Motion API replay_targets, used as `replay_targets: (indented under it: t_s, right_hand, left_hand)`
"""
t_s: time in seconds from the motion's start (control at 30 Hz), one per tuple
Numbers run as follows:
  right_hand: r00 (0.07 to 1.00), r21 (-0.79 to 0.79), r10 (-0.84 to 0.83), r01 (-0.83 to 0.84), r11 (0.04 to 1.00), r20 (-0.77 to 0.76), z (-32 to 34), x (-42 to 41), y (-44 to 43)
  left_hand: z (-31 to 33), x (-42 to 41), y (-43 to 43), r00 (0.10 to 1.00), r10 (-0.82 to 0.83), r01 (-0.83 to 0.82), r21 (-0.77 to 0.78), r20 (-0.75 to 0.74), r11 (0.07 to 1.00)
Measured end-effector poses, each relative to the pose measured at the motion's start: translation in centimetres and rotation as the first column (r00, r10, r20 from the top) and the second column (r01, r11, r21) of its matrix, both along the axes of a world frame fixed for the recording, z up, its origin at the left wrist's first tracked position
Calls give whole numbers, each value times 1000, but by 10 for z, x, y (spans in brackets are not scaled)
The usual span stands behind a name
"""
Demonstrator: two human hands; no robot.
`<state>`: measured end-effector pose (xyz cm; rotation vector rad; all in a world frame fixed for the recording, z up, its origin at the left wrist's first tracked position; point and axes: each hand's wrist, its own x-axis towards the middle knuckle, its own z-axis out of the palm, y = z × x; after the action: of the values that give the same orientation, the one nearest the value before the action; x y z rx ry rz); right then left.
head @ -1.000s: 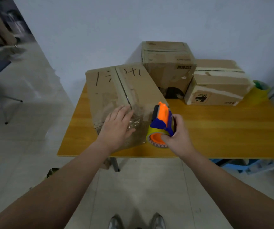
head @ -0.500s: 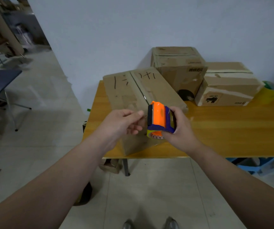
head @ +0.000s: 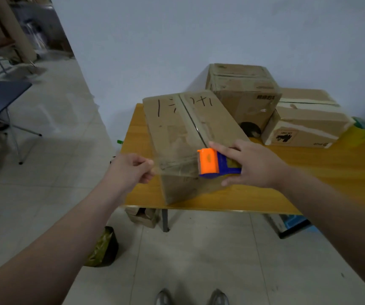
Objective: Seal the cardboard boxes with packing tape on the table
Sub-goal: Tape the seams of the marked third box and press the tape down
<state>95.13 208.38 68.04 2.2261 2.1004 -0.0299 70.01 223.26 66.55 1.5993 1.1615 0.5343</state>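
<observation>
Standing at the near edge of the tabletop (head: 309,179), the person has both shoes (head: 164,297) on the tiled floor. Left hand (head: 131,170): grip pinched on the free end of a clear tape strip (head: 177,167). Right hand (head: 254,166): grip wrapped round the orange-and-blue tape dispenser (head: 212,162). The strip is taut between the hands, across the near end of the near cardboard box (head: 183,128); contact with the cardboard unclear. That box sits at the tabletop's left end, flaps closed, marker scrawl on top. Behind it, by the wall: tall box (head: 243,93) and low box (head: 304,122), touching.
</observation>
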Motion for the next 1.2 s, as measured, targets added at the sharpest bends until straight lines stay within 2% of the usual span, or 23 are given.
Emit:
replay_targets:
  t_s: [0.13, 0.3, 0.47, 0.77, 0.9, 1.1, 1.2]
  right_hand:
    - [958, 40, 163, -177, 983, 235, 11, -20, 24]
    - [955, 32, 206, -217, 976, 215, 22, -36, 44]
    - [930, 20, 264, -278, 960, 256, 29, -40, 56]
    - [922, -51, 296, -293, 955, 251, 36, -45, 68]
    - [915, -98, 301, -285, 954, 270, 31, -46, 73]
    - [923, -127, 289, -265, 956, 254, 27, -43, 75]
    - [929, -125, 279, -256, 959, 243, 25, -41, 74]
  left_hand:
    - [-17, 3, -2, 987, 145, -140, 82, -65, 987]
    - [-28, 1, -7, 943, 294, -262, 195, -157, 945]
    - [-39, -2, -10, 923, 364, -342, 166, -128, 925]
    - [-56, 0, -9, 916, 377, -356, 157, -134, 921]
    - [-73, 6, -6, 914, 380, -374, 66, -141, 925]
    - [-94, 26, -1, 927, 364, -373, -345, -94, 861]
    - [-96, 32, 2, 941, 309, -338, -481, -141, 809]
